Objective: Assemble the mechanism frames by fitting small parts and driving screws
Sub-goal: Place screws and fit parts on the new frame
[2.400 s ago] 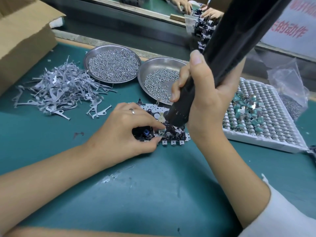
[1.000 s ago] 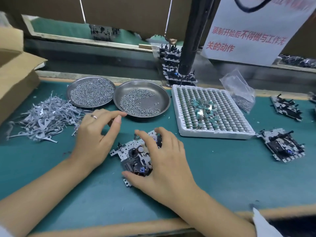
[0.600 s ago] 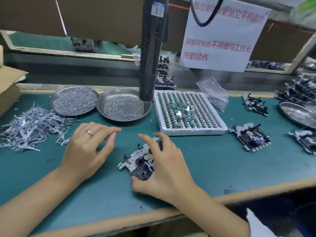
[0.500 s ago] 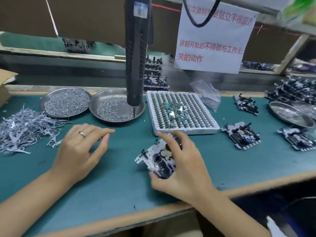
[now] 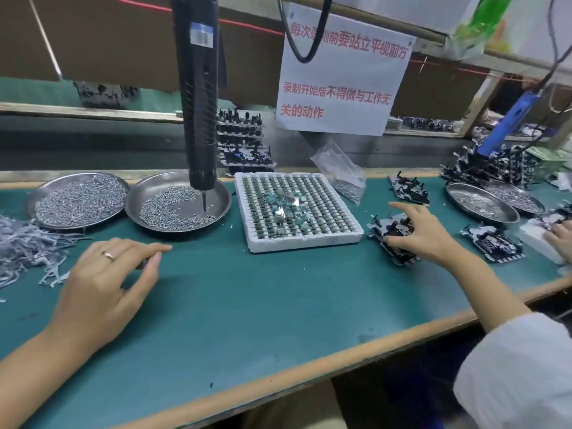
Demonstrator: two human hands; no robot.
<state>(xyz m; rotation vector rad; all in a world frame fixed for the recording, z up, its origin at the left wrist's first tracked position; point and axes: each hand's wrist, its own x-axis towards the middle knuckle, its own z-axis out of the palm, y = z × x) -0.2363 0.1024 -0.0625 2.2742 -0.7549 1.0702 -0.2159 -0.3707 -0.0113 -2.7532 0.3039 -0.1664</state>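
My right hand (image 5: 421,235) reaches to the right of the white foam tray (image 5: 309,243) and grips a black-and-white mechanism frame (image 5: 387,227) down at the green mat. Its fingers are spread over the top, so I cannot tell whether a second frame lies beneath. My left hand (image 5: 105,280) rests on the mat at the left, fingers loosely curled, holding nothing I can see. The black electric screwdriver (image 5: 198,88) hangs free, its bit over the right screw dish (image 5: 216,212). A second dish (image 5: 80,199), full of screws, stands to the left.
A pile of grey metal levers (image 5: 24,246) lies far left. More frames (image 5: 408,188) (image 5: 492,243) lie to the right, and a stack (image 5: 241,140) stands behind. Beside the tray is a plastic bag (image 5: 340,171). Another person's hand (image 5: 561,236), dishes (image 5: 481,205) and a blue screwdriver (image 5: 507,125) are far right.
My right hand let go of the screwdriver, picked up the frame from in front of me and carried it right, past the foam tray. My left hand came off the frame.
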